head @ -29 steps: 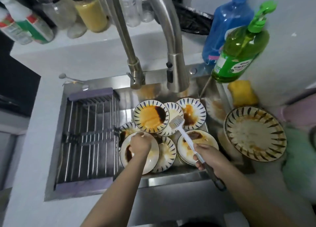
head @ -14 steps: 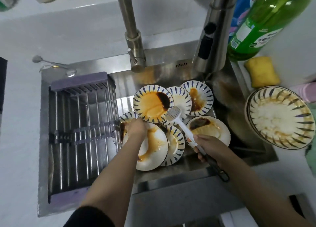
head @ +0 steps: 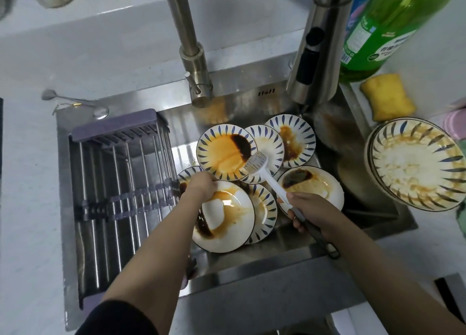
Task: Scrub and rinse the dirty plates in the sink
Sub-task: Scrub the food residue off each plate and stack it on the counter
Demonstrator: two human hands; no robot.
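Head view, sink (head: 252, 264): L hand (head: 200, 187) grips white plate (head: 227, 218), now tilted up vs 1 s ago; R hand (head: 311, 212) grips dish brush (head: 267, 179), bristles above stacked plates. Scrubbing about to start; no water running.

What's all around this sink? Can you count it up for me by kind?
Dirty plates in the sink: 7, the left hand gripping one
Dirty plates on the counter: 1 stack, number unclear
Brushes: 1, in the right hand
Yellow sponges: 1
Green soap bottles: 1
Drying racks: 1
Total: 12
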